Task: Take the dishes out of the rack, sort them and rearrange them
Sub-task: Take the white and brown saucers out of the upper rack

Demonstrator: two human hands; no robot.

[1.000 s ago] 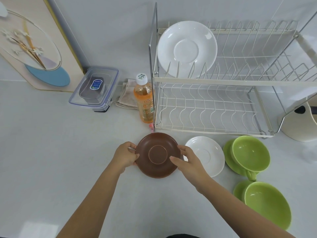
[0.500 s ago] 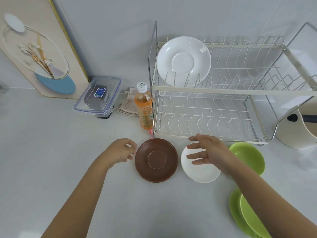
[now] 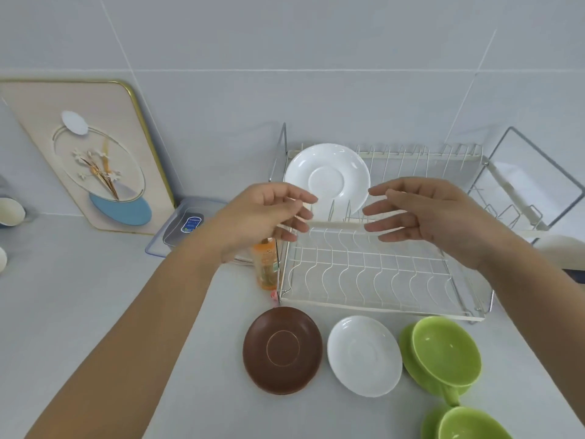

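Observation:
A white saucer (image 3: 327,179) stands upright at the left end of the upper tier of the two-tier wire rack (image 3: 380,280). My left hand (image 3: 262,213) and my right hand (image 3: 424,213) hover open in front of that saucer, one on each side, touching nothing. On the counter in front of the rack lie a brown saucer (image 3: 282,349), a white saucer (image 3: 364,354) and a green cup on a green saucer (image 3: 444,351). A second green cup on its saucer (image 3: 468,424) sits at the bottom edge. The rack's lower tier holds nothing.
An orange drink bottle (image 3: 266,264) stands just left of the rack, partly behind my left hand. A clear lidded box (image 3: 186,224) and a decorated board (image 3: 95,160) lie further left. A cream pot (image 3: 563,248) sits at the right edge.
Both hands let go of the brown saucer on the counter and rose toward the upright white saucer in the rack. The camera view tilted upward.

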